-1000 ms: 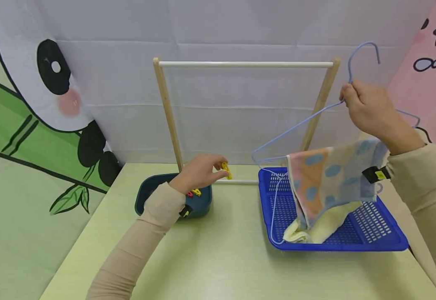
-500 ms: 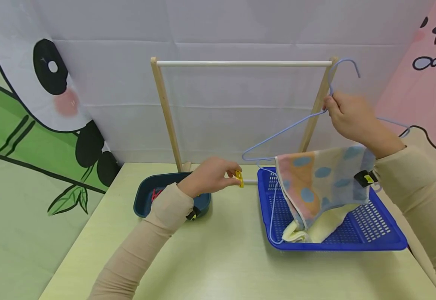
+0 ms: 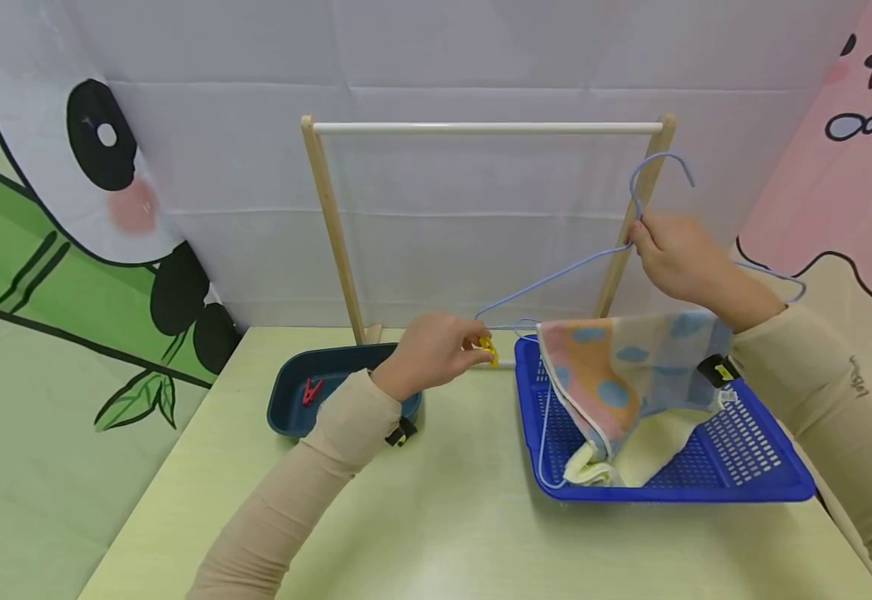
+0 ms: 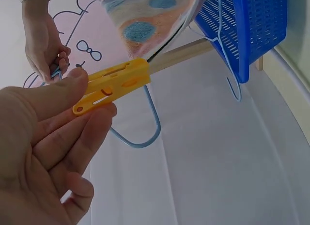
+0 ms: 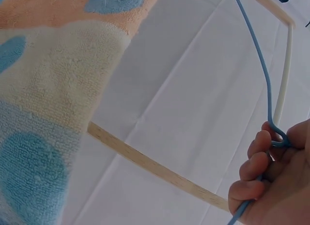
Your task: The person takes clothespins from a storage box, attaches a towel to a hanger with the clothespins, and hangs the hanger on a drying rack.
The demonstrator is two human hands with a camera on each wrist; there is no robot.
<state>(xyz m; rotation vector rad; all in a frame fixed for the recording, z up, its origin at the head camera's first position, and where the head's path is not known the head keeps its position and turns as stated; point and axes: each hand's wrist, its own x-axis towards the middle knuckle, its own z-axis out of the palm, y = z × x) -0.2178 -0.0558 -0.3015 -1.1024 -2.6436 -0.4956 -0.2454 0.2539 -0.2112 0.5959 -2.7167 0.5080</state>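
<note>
Apparently a staged indoor set, room type unclear: creased backdrop cloth, big cartoon animals, pale counter.

From afar I see two beige sleeves — dark lettering near the right cuff, a black-and-yellow block beside it.

A yellow plastic clothespin sits pinched between the left fingers, near one end of a light-blue hanger. The hanger tilts, hook upward, gripped at its neck by the right fingers. A towel, pink, orange, cream and blue-grey with blue spots, drapes over its lower bar.
</note>
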